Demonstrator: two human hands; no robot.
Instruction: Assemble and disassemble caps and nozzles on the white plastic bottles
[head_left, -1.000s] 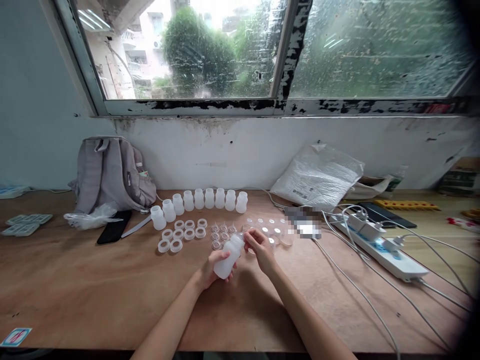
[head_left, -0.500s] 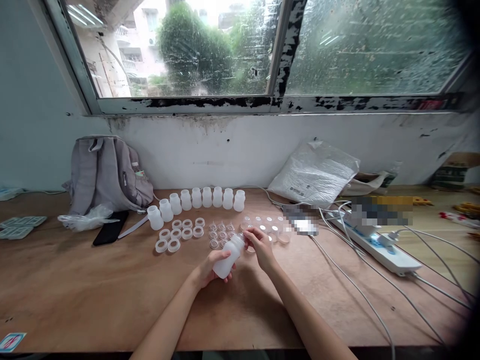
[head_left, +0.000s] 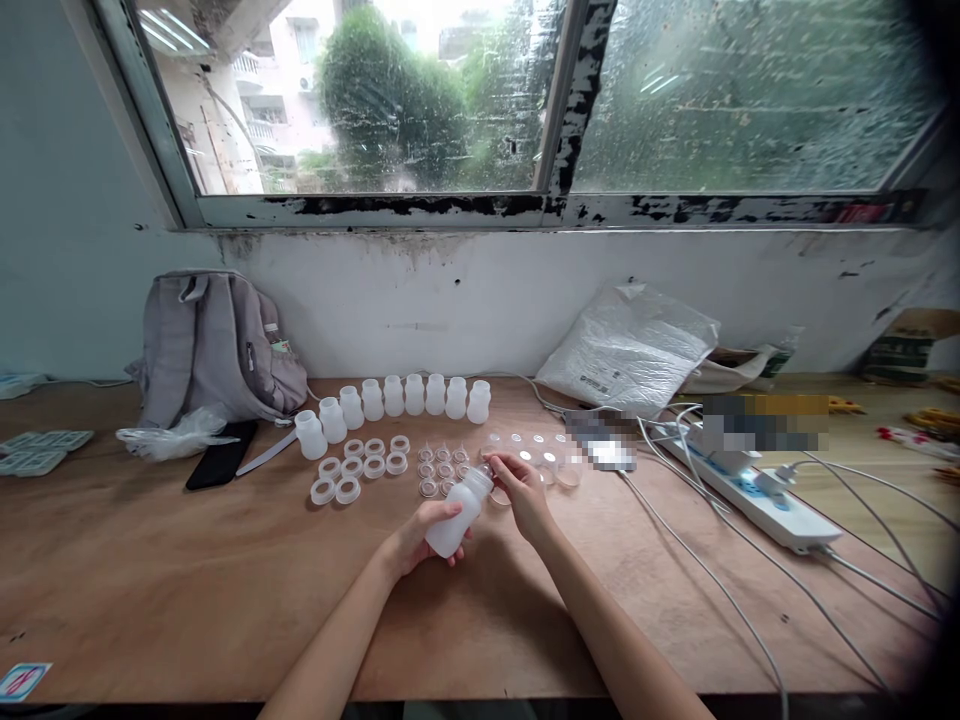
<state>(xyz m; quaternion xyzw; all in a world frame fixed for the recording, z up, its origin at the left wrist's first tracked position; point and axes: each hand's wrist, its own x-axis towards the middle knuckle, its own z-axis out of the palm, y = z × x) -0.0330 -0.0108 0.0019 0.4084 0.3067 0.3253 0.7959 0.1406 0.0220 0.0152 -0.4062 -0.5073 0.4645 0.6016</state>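
A frosted white baby bottle (head_left: 452, 525) lies tilted in my left hand (head_left: 414, 535), its mouth pointing up and to the right. The fingers of that hand are wrapped round its body. At the bottle's mouth, my right hand (head_left: 523, 494) has thumb and forefinger pinched together; what they hold is too small to make out. Behind the bottle, clear nipples (head_left: 427, 470) stand in rows. White screw rings (head_left: 348, 490) lie in rows further left. Clear caps and small discs (head_left: 568, 478) are partly hidden behind my right hand.
Several more bottles (head_left: 394, 397) stand in a curved row at the back. A backpack (head_left: 202, 340), plastic bag (head_left: 176, 437) and black phone (head_left: 222, 458) are on the left. On the right lie a power strip (head_left: 772, 505), loose cables and a silvery pouch (head_left: 630, 345).
My right fingertips have shifted slightly at the bottle's mouth. The bottle stays in my left hand in nearly the same place.
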